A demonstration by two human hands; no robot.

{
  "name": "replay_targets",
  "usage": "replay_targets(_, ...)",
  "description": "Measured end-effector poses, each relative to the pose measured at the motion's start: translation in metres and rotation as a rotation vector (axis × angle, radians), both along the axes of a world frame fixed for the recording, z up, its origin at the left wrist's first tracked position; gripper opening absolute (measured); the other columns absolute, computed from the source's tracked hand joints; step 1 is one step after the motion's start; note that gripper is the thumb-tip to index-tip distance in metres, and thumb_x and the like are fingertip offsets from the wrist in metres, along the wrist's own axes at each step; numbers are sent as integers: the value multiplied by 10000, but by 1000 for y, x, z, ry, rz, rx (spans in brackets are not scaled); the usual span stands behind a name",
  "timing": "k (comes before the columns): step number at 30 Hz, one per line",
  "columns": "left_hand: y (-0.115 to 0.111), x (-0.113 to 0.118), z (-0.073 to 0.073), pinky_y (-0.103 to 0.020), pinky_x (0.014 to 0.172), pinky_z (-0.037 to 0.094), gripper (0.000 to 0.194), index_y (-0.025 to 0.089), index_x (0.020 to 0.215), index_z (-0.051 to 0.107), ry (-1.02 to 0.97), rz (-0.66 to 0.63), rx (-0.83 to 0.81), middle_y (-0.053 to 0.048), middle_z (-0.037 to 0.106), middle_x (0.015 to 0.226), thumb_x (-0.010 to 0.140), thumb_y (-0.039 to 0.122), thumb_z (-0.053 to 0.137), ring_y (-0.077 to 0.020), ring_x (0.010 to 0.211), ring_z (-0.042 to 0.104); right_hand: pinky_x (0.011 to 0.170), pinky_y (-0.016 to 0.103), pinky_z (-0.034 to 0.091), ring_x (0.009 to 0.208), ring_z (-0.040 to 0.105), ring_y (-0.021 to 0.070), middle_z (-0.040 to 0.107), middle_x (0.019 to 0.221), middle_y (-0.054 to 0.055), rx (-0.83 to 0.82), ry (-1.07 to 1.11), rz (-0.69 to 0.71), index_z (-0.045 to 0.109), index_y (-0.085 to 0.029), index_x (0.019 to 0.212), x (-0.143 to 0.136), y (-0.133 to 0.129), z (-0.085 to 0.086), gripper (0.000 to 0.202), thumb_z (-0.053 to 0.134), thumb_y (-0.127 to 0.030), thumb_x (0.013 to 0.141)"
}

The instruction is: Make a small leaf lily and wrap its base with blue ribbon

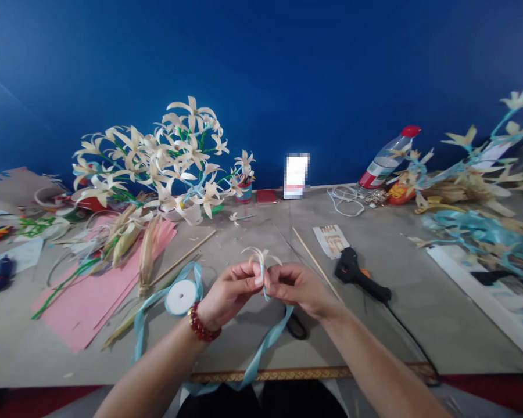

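The wrapping of a stem with ribbon is judged to be the step in hand: a small cream-petalled artificial flower (262, 255) is held roughly upright, petals uppermost, between the two hands, above the near middle of the worktop (392, 229). Its stem is pinched from the left by the thumb and fingers of the left hand (229, 291), just below the petals, while its blue lower part is pinched from the right by the right hand (304, 290), the fingertips of both nearly meeting. A blue ribbon (267, 343) is trailed from beneath the right hand towards the near edge, and a ribbon spool (181, 296) is placed left of the left hand. For a further turn, a steady pinch on the left and light, even tension on the right would be called for
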State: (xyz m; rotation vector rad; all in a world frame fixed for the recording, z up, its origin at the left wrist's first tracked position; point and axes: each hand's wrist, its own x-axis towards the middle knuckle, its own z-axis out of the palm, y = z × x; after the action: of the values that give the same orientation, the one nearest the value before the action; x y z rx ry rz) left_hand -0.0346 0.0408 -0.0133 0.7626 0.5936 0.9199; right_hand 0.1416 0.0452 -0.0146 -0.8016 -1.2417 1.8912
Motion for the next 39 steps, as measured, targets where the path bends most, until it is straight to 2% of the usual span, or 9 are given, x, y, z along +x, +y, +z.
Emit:
replay_targets(6,0,3,-1,-250,726,404,182,173,838,726,48,157,79,-22,670,850,713,246,837,-124,749,539,540,239,303,596,429,115,539,646,-19,206,-128,-191,643,-183,686,0,-3,5,308,763,-454,769)
replay_targets(10,1,4,-1,-243,711,409,160,168,790,697,142,254,172,-1,608,771,730,246,823,-125,732,516,582,257,342,616,465,134,559,637,-14,356,-249,-223,657,-192,686,0,-2,6,287,709,-437,827)
replay_targets(19,3,-2,4,-253,693,405,167,159,787,680,342,223,285,-4,570,749,804,310,751,-137,718,490,640,275,390,674,571,167,635,704,13,736,-536,-262,678,-217,738,10,0,17,177,646,-284,898)
replay_targets(22,4,-1,6,-260,681,415,185,154,785,676,337,202,282,-10,586,752,798,321,756,-135,697,505,638,268,393,675,570,162,638,716,10,745,-529,-239,665,-214,752,12,0,19,156,638,-263,897)
replay_targets(30,6,-3,6,-237,623,399,207,140,809,677,245,130,179,-11,592,770,770,310,788,-104,649,482,600,262,358,625,521,142,609,665,-19,613,-510,-232,653,-212,720,11,2,16,179,684,-316,863)
replay_targets(39,5,-3,5,-223,618,377,195,135,825,670,188,72,175,-13,580,769,793,297,773,-102,665,473,600,256,372,622,518,136,604,649,-17,572,-469,-228,664,-196,696,11,1,17,178,692,-303,836)
